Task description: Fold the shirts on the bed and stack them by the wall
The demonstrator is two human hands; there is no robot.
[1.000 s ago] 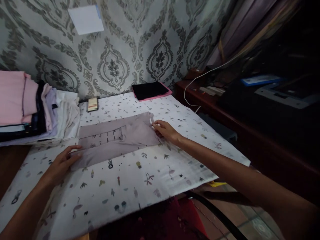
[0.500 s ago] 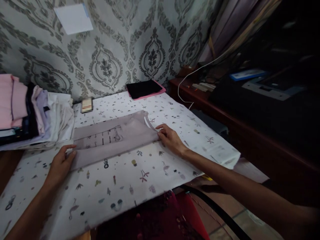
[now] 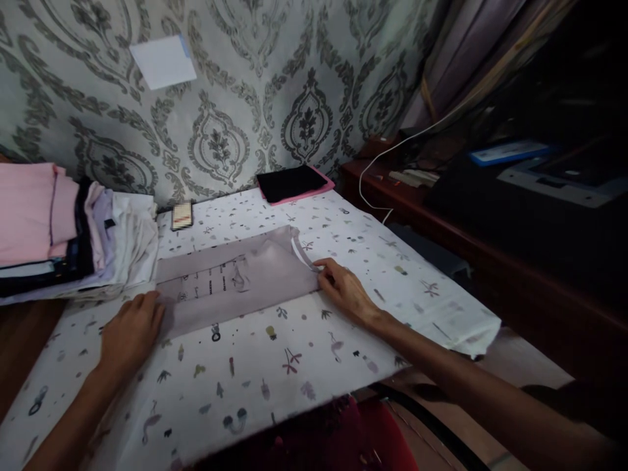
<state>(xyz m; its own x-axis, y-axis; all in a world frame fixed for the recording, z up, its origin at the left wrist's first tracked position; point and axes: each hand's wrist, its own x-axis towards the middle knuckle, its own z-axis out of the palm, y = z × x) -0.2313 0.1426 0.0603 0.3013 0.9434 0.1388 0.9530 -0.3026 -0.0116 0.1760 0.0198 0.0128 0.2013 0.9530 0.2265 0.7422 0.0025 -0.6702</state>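
Note:
A greyish-mauve T-shirt (image 3: 275, 275), folded into a long strip with dark printed lettering, lies flat on the patterned white cloth. My right hand (image 3: 347, 289) is at its collar end, thumb and forefinger closed on the fabric beside the neckline. At the opposite end, my left hand (image 3: 131, 330) has its fingers drawn together over the shirt's edge; its fingertips are partly hidden. A slight bulge of fabric shows near the print.
To the left stands a stack of folded clothes (image 3: 34, 216). A phone-like object (image 3: 182, 216) and folded black cloth (image 3: 292, 183) on pink lie near the patterned wall. On the right, a white cable (image 3: 362, 180) droops by a dark red desk (image 3: 417, 203).
My left hand has turned from a thumb-and-finger hold to knuckles up over the shirt's end, and the near layer looks flatter. My right hand stays at the collar. The view has shifted slightly.

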